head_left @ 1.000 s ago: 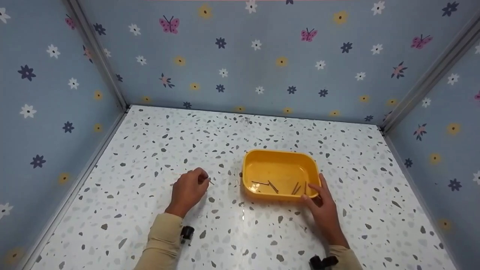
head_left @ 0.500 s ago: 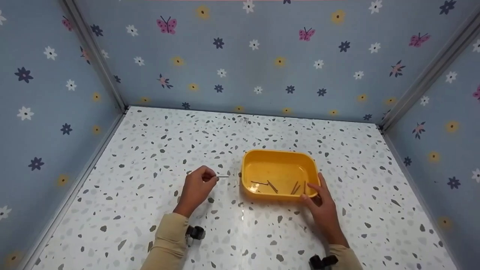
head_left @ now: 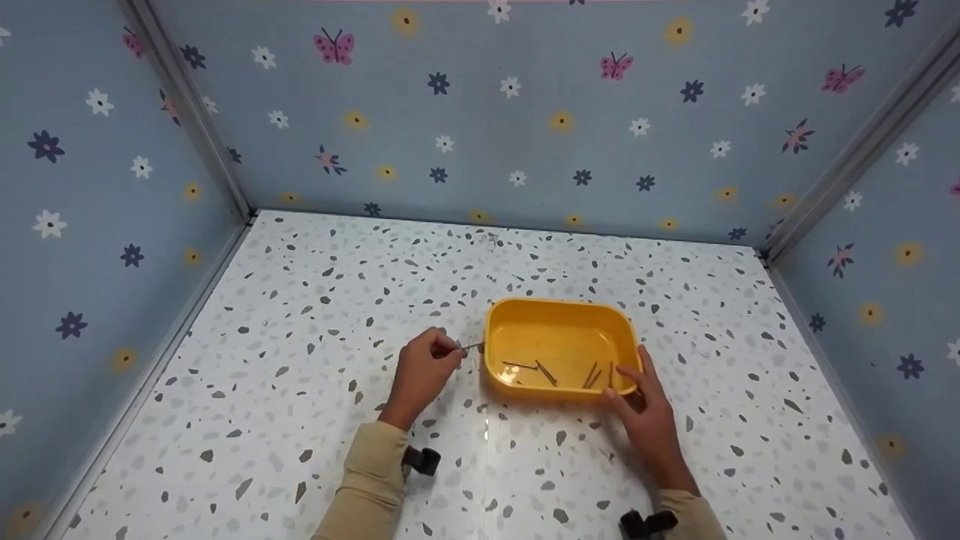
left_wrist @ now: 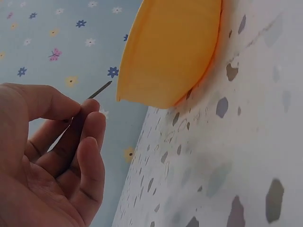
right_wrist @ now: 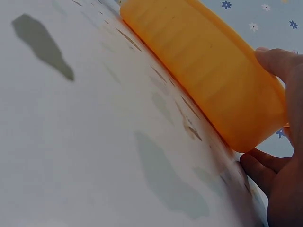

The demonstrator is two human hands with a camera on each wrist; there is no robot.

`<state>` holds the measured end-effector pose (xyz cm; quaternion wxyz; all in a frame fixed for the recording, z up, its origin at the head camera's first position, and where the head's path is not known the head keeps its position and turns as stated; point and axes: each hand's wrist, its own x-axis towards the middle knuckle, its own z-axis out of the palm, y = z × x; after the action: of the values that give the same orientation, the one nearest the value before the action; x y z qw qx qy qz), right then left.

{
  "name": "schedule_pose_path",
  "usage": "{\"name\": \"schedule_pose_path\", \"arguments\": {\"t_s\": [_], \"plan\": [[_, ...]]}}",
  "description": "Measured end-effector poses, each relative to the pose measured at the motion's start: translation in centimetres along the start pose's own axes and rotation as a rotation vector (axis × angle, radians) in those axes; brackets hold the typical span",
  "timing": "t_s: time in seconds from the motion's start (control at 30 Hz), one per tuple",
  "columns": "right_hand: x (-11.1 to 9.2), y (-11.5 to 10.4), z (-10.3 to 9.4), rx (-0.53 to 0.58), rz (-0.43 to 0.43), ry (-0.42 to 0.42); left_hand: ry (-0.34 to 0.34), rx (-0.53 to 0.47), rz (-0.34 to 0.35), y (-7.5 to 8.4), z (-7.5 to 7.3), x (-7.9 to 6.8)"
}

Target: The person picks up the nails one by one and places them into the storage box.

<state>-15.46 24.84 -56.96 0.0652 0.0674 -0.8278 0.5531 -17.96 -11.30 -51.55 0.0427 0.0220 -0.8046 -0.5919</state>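
Observation:
My left hand (head_left: 424, 375) pinches a thin dark nail (left_wrist: 100, 90) between thumb and fingertips, its pointed end sticking out toward the yellow plastic box (head_left: 559, 337). In the head view the nail's tip is close to the box's left rim; in the left wrist view a small gap shows between them. Several similar nails (head_left: 546, 373) lie loose on the box floor. My right hand (head_left: 649, 416) holds the box's near right corner, and in the right wrist view the thumb (right_wrist: 274, 61) is at the rim while other fingers (right_wrist: 260, 171) are low by its base.
The box rests on a white speckled tabletop (head_left: 360, 285). Blue flower-patterned panels (head_left: 480, 112) stand at the back and both sides, joined by grey metal posts (head_left: 199, 112). Dark camera mounts (head_left: 422, 460) sit on both wrists.
My left hand has moved right and slightly away from me, carrying the nail from the table's left part to near the box's left rim. The right hand and box have stayed put.

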Motion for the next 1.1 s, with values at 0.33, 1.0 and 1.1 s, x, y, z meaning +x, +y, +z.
{"name": "schedule_pose_path", "arguments": {"t_s": [0.33, 1.0, 1.1], "plan": [[-0.2, 0.0, 0.3, 0.023, 0.05, 0.021, -0.046, -0.02, -0.014, 1.5, 3.0, 0.2], [-0.1, -0.4, 0.0, 0.006, 0.019, -0.007, -0.103, 0.086, 0.135, 3.6, 7.0, 0.6], [-0.1, -0.9, -0.1, -0.003, 0.036, -0.004, -0.118, 0.126, 0.159, 3.8, 7.7, 0.7]]}}
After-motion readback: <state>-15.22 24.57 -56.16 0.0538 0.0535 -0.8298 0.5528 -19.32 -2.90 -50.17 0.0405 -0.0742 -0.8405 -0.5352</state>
